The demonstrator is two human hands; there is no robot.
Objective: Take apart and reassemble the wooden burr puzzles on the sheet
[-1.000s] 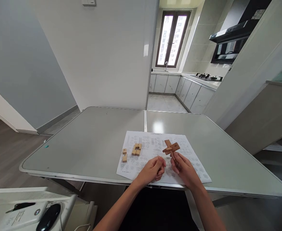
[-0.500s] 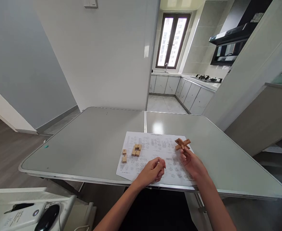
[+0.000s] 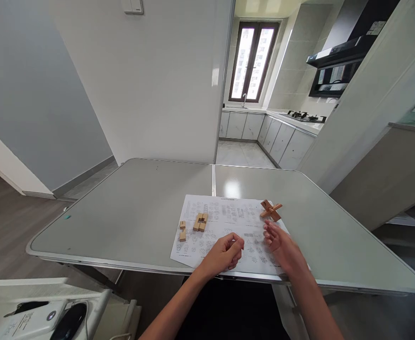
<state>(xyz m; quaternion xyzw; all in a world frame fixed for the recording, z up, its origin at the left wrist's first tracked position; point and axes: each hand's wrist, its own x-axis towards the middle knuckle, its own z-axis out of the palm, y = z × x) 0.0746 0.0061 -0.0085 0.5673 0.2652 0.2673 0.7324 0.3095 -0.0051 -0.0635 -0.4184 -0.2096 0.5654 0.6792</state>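
A reddish-brown wooden puzzle of crossed, interlocking pieces (image 3: 271, 211) lies at the right side of a printed sheet (image 3: 224, 229), over its edge. Just below it, my right hand (image 3: 279, 243) is open, fingers apart and holding nothing. My left hand (image 3: 228, 252) rests on the lower part of the sheet, curled into a loose fist with nothing showing in it. To its upper left, several pale wooden blocks (image 3: 200, 222) stand grouped around a small gap. Two smaller light blocks (image 3: 182, 231) sit near the sheet's left edge.
The sheet lies on a large grey table (image 3: 122, 212) with a metal rim and a centre seam. A white cart (image 3: 47, 288) at lower left holds a white box (image 3: 33, 318) and a black object (image 3: 69, 322). A wall (image 3: 157, 94) rises behind the table.
My right hand has let go of the crossed wooden puzzle and drawn slightly back toward me. The puzzle now lies alone, turned a little. My left hand has stayed put.
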